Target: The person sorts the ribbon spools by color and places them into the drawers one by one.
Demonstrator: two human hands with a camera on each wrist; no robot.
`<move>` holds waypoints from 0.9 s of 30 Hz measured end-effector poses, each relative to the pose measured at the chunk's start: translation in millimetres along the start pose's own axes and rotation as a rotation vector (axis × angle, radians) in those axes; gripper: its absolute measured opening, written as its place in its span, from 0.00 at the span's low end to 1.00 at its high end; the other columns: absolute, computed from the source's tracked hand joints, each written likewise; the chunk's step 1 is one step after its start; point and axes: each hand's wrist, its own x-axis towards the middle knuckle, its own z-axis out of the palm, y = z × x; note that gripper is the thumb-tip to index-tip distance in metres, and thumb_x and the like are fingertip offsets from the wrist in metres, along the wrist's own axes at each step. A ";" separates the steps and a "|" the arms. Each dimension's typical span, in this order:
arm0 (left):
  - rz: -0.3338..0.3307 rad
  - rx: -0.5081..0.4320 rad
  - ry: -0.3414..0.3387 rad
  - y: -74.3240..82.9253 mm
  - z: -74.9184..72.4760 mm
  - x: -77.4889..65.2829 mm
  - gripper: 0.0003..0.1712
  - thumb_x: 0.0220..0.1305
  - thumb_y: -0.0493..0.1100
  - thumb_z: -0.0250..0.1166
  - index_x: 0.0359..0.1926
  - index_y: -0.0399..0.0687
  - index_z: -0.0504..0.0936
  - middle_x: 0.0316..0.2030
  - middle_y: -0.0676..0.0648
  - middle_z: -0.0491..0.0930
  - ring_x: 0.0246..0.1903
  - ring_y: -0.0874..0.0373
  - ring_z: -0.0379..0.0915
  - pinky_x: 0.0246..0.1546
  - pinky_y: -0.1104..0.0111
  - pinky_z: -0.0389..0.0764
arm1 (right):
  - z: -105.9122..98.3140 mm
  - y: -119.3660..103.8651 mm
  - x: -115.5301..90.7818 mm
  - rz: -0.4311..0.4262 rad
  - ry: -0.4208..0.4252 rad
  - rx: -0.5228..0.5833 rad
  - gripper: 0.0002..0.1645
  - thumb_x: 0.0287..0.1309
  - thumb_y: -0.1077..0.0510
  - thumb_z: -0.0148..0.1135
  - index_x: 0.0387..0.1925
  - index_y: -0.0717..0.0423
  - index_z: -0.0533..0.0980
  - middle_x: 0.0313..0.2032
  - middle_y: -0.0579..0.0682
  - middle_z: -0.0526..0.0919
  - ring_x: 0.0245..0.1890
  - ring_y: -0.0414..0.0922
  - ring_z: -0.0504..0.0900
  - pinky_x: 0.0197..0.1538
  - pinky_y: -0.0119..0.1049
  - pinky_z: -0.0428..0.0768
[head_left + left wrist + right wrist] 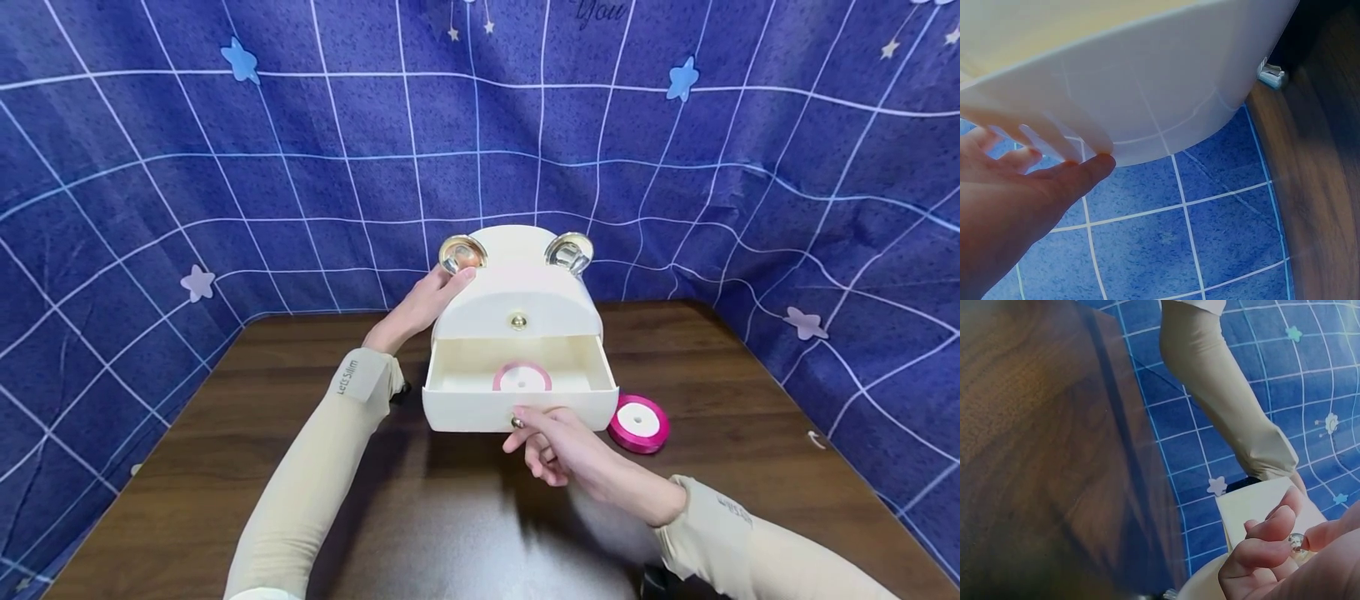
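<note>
A white two-drawer storage box (517, 287) with two shiny round ears stands on the table. Its lower drawer (465, 408) is pulled out, with a pale pink ribbon spool (522, 379) lying inside. My right hand (566, 450) pinches the small gold knob (1297, 542) on that drawer's front, between thumb and fingers. At the upper left side of the box, by the left ear (462, 253), my left hand (423, 304) rests with extended fingers against the white wall. The left wrist view shows the thumb and fingertips (1105, 161) along the box's edge.
A magenta ribbon spool (639, 423) lies flat on the brown wooden table (247, 450), just right of the drawer. Behind the table hangs a blue cloth (345, 183) with white grid lines and stars. The upper drawer (480, 317) is closed.
</note>
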 end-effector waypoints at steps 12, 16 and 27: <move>0.028 -0.003 -0.009 -0.4 0.0 -0.4 0.35 0.66 0.72 0.45 0.65 0.60 0.66 0.48 0.46 0.81 0.44 0.54 0.81 0.49 0.59 0.79 | -8.4 -3.6 17.9 0.004 0.025 -0.006 0.33 0.67 0.40 0.48 0.41 0.69 0.78 0.10 0.42 0.73 0.09 0.35 0.67 0.15 0.27 0.60; 0.034 -0.003 -0.007 0.2 -1.3 0.0 0.33 0.68 0.70 0.45 0.64 0.59 0.67 0.50 0.46 0.80 0.47 0.54 0.78 0.52 0.58 0.78 | -12.4 -6.1 25.9 -0.005 0.037 0.000 0.32 0.68 0.40 0.47 0.39 0.66 0.79 0.10 0.42 0.73 0.09 0.36 0.68 0.14 0.27 0.60; 0.036 0.022 -0.012 0.9 -0.7 -0.9 0.34 0.67 0.72 0.43 0.62 0.59 0.69 0.45 0.46 0.82 0.42 0.55 0.80 0.48 0.60 0.78 | -22.3 -9.4 46.6 -0.012 0.064 -0.013 0.31 0.68 0.40 0.45 0.38 0.65 0.79 0.10 0.42 0.72 0.09 0.36 0.67 0.14 0.28 0.60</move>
